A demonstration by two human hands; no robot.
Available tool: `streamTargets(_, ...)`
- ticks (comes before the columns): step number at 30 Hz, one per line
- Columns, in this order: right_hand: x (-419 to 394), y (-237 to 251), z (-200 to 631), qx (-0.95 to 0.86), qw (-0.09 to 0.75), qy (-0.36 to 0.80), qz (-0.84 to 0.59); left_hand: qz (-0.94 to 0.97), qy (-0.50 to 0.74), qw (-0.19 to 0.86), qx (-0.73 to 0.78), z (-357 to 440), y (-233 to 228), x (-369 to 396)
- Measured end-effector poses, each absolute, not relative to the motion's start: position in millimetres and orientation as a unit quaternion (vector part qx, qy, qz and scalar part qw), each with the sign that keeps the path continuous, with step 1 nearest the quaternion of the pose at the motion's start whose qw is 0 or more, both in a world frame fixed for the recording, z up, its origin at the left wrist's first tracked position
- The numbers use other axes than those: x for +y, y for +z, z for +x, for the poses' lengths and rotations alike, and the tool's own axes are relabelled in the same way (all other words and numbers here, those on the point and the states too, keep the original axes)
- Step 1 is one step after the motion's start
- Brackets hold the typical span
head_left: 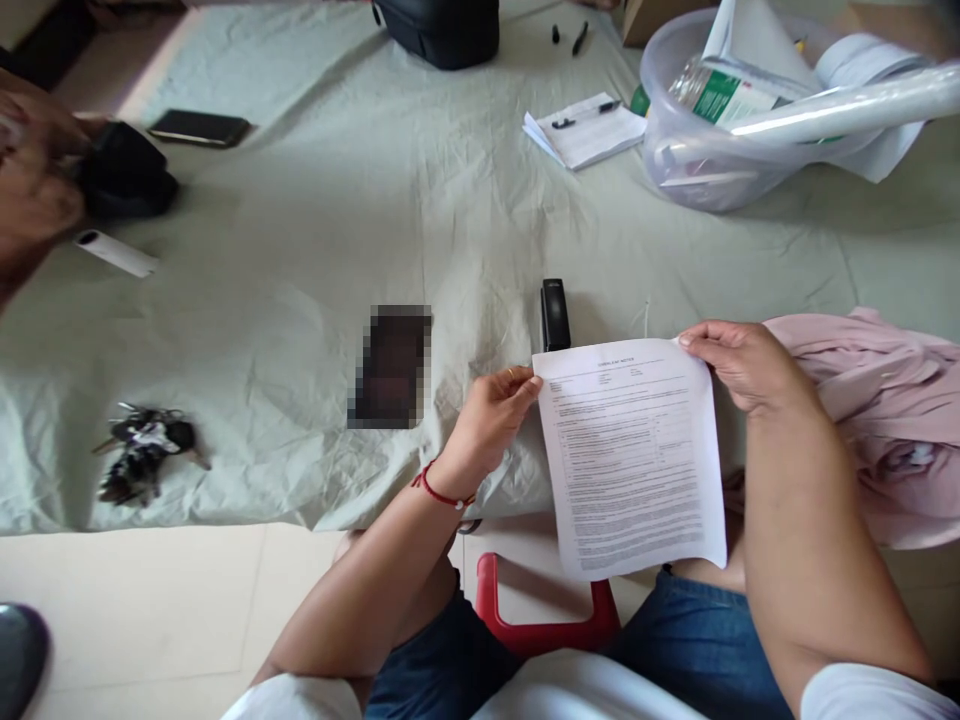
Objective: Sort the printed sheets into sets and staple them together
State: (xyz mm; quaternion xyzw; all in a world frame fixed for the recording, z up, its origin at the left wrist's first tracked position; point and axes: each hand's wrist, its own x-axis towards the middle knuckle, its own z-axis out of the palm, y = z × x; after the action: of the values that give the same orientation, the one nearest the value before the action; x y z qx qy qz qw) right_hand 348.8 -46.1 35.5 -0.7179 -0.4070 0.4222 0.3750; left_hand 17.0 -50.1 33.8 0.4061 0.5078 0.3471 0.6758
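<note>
A printed sheet of paper (634,460) hangs between my two hands over the table's front edge, its text side facing me. My left hand (491,415), with a red cord bracelet at the wrist, pinches the sheet's upper left edge between thumb and fingers. At the upper right corner, my right hand (739,360) grips the paper the same way. Just behind the sheet's top edge lies a black stapler (555,314), its near end partly hidden by the paper. A dark, pixelated flat object (391,366) rests to the left of my left hand.
A pink cloth (900,410) is heaped at the right. Behind it stands a clear plastic tub (720,180) holding papers and a plastic roll. Several papers with pens (589,135), a phone (199,128) and keys (146,450) lie on the cloth-covered table. Another person's hands (37,170) are at the left.
</note>
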Motion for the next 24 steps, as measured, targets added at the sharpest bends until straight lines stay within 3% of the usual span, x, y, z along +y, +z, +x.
streamTargets(6, -49.1, 34.7, 344.3, -0.427, 0.340, 0.425, -0.722, 0.363, 0.384, 0.657, 0.537, 17.4, 34.3, -41.5)
streamTargets(17, -51.5, 28.8, 340.0, -0.483, 0.237, 0.364, -0.760, 0.430, 0.305, 0.602, 0.599, 15.7, 33.9, -33.9)
streamTargets(24, -52.1, 26.2, 338.0, -0.520, 0.252, 0.293, -0.762, 0.513, 0.292, 0.513, 0.623, 25.3, 24.4, -26.4)
